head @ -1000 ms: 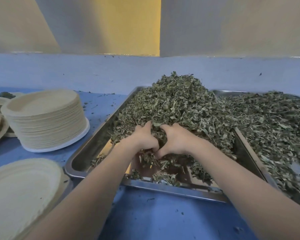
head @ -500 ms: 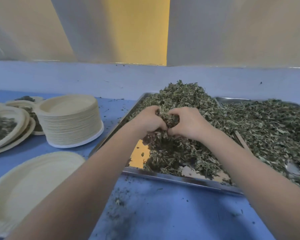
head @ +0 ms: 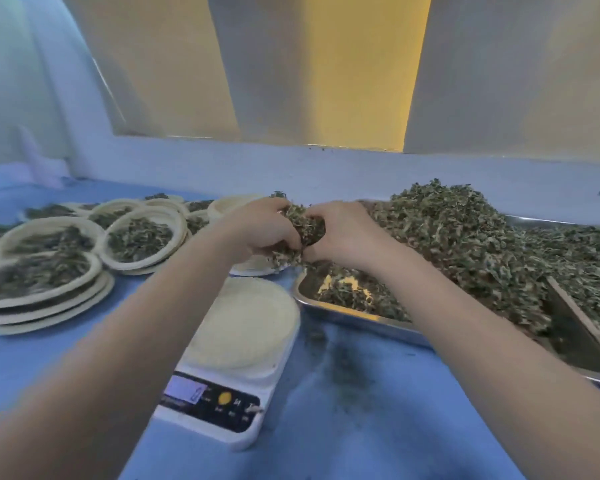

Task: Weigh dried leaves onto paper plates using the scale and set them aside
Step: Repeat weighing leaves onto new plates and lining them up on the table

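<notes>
Head view: a person's left hand [head: 264, 228] and right hand [head: 343, 233] meet above the blue worktop [head: 378, 427], each grip curled round one shared clump of dried green leaves [head: 302, 226], held in the air near the left end of the steel tray [head: 354, 315] heaped with more leaves. Below and nearer the front edge, an empty round cream paper plate [head: 253, 323] sits on a white digital kitchen scale [head: 219, 403], waiting for the load. The risk, judging from the loose crumbs already dusting the worktop, is spillage: flakes could drop from between the hands on the way across, or overshoot the shallow plate and skew the reading. Towards the left edge, filled paper plates [head: 139, 237] overlap in stacks, and a pile of unused plates [head: 253, 265] lies partly hidden behind the hands. The left forearm crosses over part of the scale.
</notes>
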